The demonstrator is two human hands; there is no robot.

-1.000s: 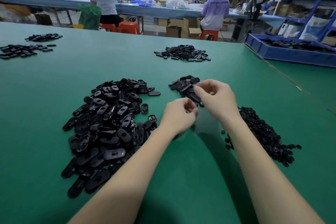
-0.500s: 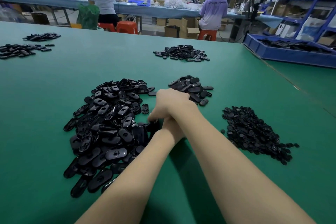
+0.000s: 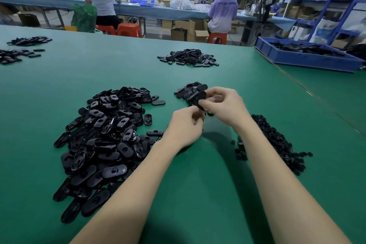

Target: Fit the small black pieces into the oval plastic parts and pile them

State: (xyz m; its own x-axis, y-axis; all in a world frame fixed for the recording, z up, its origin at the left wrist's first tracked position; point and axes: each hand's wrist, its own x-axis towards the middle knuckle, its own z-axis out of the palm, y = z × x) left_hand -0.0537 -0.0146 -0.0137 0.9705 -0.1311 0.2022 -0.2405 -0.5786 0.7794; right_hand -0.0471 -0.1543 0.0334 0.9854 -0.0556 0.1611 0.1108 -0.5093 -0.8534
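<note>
Two hands work an oval part above a green table.

The right hand (image 3: pixel 221 105) pinches an oval part (image 3: pixel 198 96) over the small pile (image 3: pixel 190 91); the left hand (image 3: pixel 185 127), fingers curled, sits just below it, its hold hidden. Big heap of ovals (image 3: pixel 103 134) lies left, small black pieces (image 3: pixel 277 142) right, with bare green table (image 3: pixel 198 194) between the forearms.
</note>
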